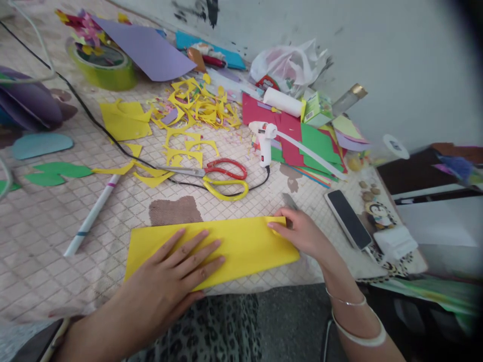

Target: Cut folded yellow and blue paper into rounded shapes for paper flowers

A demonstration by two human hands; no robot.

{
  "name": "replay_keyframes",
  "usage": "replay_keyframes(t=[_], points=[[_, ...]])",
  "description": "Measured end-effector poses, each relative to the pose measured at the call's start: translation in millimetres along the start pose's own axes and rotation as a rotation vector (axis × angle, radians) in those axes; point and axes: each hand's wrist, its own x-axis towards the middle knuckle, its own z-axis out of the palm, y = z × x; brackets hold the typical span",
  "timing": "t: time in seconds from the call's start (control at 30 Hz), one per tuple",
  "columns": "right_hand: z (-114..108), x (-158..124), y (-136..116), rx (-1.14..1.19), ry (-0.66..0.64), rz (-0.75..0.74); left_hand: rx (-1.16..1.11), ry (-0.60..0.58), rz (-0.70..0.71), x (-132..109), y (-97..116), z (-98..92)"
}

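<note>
A folded yellow paper sheet [241, 244] lies on the quilted cloth at the near edge. My left hand [177, 274] lies flat on its left half, fingers stretched out and spread, pressing it down. At the sheet's right end, my right hand [302, 232] is closed in a pinch on the paper's upper right corner. A small grey blade-like tool [290, 202] pokes out just behind that hand; whether the hand holds it is unclear.
Red-and-yellow scissors [215, 176] and a white glue gun [264, 143] with its black cord lie behind the sheet. Yellow paper scraps [196, 108], coloured sheets [313, 146], a tape roll [101, 68], a white pen [92, 216] and a phone [347, 218] surround them.
</note>
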Motion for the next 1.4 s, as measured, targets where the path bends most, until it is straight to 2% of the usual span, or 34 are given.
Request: replay_keyframes(t=[0.8,1.4], points=[[0.7,2.3,-1.4,-0.016,0.004,0.016,-0.068,0.022,-0.046,-0.3,0.0,0.1],[3.6,2.4,5.5,-0.015,-0.002,-0.004,-0.01,-0.083,-0.023,-3.3,1.8,-4.9]])
